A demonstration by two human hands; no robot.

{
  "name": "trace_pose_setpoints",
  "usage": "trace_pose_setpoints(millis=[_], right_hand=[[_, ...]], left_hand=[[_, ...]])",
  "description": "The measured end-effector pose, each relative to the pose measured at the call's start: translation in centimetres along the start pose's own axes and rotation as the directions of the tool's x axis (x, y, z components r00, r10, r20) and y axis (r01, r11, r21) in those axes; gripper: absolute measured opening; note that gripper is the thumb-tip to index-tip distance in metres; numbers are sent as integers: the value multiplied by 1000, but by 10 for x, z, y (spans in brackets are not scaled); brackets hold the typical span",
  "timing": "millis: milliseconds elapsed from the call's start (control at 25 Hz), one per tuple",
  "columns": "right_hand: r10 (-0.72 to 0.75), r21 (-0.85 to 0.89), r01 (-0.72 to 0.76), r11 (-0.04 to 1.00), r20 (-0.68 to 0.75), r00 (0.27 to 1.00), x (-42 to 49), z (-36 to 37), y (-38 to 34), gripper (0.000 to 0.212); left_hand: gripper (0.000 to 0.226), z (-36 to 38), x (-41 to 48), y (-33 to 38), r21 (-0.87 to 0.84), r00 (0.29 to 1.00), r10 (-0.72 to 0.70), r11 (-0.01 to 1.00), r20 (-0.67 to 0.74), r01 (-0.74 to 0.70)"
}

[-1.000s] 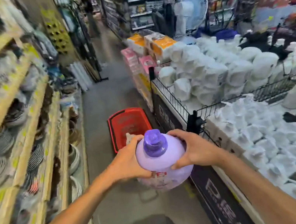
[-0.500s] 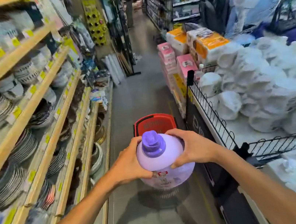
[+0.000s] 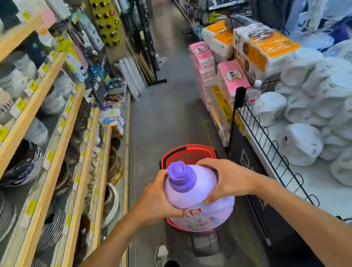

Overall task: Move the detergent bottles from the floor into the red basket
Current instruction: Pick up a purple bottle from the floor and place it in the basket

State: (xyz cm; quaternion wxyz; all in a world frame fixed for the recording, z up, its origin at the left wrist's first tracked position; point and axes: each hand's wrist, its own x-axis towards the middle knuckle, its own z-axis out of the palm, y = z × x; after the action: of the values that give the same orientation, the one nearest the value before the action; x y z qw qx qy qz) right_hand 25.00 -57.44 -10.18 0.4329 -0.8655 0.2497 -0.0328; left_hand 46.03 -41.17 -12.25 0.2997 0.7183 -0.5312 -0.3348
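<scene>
Grip: your left hand (image 3: 158,202) and right hand (image 3: 225,181) are both clamped on the shoulders of one lilac detergent bottle (image 3: 198,201), one on each side, its purple cap (image 3: 181,175) up and between your thumbs.

Item held: large, round-bodied, label facing you; upright, carried clear of the floor. Likely heavy, so you do well to use both hands.

Position: the bottle hangs directly over the red basket (image 3: 187,152), which sits on the aisle floor (image 3: 167,116) ahead of your feet. Only the basket's far rim and a strip of its near edge show; its contents are hidden.

Step in hand: carry, at the point of lowering.

Next move calls for: a straight, two-handed descent inside the rim, base first, then release.

Surroundings: crockery shelves (image 3: 30,124) to the left, wire bin (image 3: 269,148) to the right.
</scene>
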Motion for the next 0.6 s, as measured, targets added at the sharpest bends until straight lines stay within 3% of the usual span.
trace_pose_setpoints(millis=[280,600], right_hand=[[253,86,-242,966,-143,957,130,-14,30,93],[563,306,-490,816,-229,794,229,4,45,93]], left_hand=[[104,-72,171,-64,34,968,46,998,246,-56],[109,-126,328,-117,113,799,122,966,588,-231]])
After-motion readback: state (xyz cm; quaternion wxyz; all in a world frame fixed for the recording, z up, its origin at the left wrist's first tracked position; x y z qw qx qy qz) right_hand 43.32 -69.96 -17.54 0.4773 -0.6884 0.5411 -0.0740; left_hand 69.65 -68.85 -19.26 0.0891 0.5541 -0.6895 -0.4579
